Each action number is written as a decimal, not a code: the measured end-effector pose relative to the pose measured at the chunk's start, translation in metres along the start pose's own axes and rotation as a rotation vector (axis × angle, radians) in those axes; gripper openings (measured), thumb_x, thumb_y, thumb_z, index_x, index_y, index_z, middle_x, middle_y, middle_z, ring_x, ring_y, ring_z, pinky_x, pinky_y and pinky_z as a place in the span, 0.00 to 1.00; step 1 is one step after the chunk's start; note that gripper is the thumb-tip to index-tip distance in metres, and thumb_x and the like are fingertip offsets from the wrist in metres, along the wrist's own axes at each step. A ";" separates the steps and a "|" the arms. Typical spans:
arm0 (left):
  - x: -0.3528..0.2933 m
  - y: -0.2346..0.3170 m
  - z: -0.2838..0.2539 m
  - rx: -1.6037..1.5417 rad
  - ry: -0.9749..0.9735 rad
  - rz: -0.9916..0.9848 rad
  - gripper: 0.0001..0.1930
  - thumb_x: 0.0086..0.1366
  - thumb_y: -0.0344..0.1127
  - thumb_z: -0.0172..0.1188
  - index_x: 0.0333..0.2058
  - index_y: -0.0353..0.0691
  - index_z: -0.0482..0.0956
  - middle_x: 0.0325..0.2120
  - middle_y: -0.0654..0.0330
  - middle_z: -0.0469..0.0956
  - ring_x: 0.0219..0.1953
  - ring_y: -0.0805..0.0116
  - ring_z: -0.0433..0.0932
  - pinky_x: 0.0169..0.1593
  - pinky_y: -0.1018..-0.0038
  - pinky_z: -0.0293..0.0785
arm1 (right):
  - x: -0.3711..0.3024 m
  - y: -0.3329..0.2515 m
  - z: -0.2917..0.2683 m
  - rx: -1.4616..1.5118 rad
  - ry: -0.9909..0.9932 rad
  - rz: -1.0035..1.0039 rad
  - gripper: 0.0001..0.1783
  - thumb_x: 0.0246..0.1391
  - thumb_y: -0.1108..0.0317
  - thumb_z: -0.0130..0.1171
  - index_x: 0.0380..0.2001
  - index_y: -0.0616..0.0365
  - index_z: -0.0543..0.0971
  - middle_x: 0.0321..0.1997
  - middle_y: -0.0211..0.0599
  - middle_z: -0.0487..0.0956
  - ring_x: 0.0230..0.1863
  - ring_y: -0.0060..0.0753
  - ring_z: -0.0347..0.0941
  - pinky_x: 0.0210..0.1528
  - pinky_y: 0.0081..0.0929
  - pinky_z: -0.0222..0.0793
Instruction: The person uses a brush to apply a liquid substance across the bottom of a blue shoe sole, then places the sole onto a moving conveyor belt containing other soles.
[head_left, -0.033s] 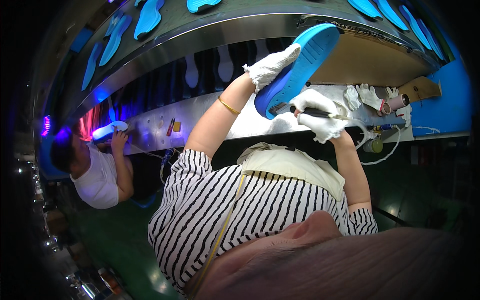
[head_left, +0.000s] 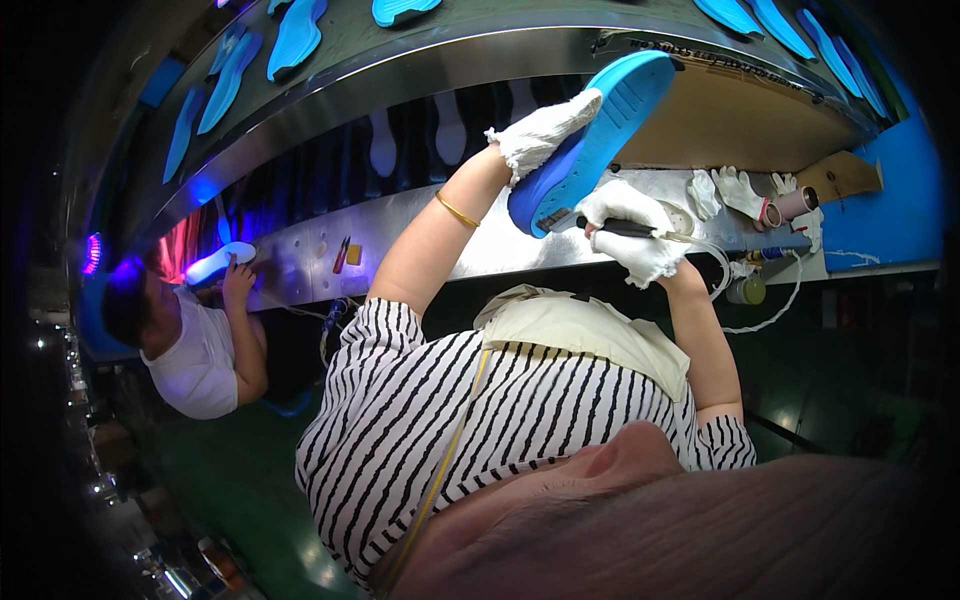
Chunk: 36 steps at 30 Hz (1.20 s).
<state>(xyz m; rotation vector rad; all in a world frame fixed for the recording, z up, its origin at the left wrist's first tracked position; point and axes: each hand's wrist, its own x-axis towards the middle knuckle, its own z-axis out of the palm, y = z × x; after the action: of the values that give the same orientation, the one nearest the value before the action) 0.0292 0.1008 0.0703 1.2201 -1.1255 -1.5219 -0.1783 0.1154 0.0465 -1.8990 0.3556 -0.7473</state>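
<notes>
My left hand, in a white glove, grips a bright blue shoe sole along its left edge. The sole is tilted, its toe end up and to the right, with its darker blue heel end nearer me. My right hand, gloved in white with some bare fingertips, is closed round a black-handled brush. The brush's tip is close to the heel end; whether it touches I cannot tell. A pale tube runs from the handle's back end to the right. The left fingers behind the sole are hidden.
Below the sole lies a metal bench. White gloves, a brown spool and a small jar are at right, beside a cardboard panel. Blue soles lie on the belt beyond. A co-worker sits at left, holding a sole.
My right hand and the brush have shifted slightly; the bristles seen against the heel end before are now mostly out of sight. The sole has dipped a little toward me.
</notes>
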 end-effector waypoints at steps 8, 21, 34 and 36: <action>0.006 -0.001 0.002 0.057 0.015 -0.051 0.35 0.60 0.65 0.51 0.56 0.42 0.68 0.41 0.56 0.77 0.37 0.71 0.78 0.42 0.74 0.77 | 0.007 -0.013 -0.015 -0.026 0.051 0.115 0.08 0.37 0.79 0.58 0.25 0.59 0.74 0.30 0.31 0.75 0.34 0.25 0.72 0.39 0.22 0.69; -0.001 -0.005 -0.013 0.089 0.069 -0.006 0.39 0.61 0.65 0.50 0.62 0.45 0.60 0.47 0.55 0.74 0.43 0.70 0.76 0.47 0.71 0.75 | 0.009 -0.008 -0.038 -0.019 -0.043 -0.157 0.08 0.37 0.81 0.60 0.24 0.59 0.73 0.31 0.36 0.76 0.33 0.28 0.72 0.39 0.24 0.69; -0.034 -0.058 -0.038 -1.283 -0.517 -0.140 0.44 0.61 0.67 0.44 0.61 0.31 0.57 0.54 0.35 0.65 0.53 0.41 0.70 0.60 0.49 0.63 | -0.009 0.005 -0.028 0.177 0.426 0.011 0.11 0.48 0.80 0.62 0.36 0.60 0.74 0.36 0.34 0.80 0.38 0.20 0.75 0.42 0.20 0.72; -0.032 -0.079 -0.026 -1.126 -0.374 0.006 0.37 0.64 0.59 0.47 0.58 0.29 0.62 0.50 0.39 0.70 0.49 0.45 0.74 0.56 0.52 0.69 | -0.009 0.016 -0.025 0.127 0.455 0.048 0.11 0.48 0.78 0.62 0.36 0.60 0.74 0.35 0.35 0.79 0.37 0.20 0.75 0.41 0.20 0.72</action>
<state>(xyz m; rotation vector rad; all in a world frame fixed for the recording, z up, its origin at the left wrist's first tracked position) 0.0531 0.1464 -0.0028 0.1630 -0.3036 -1.9750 -0.2001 0.0953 0.0363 -1.5853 0.6180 -1.1433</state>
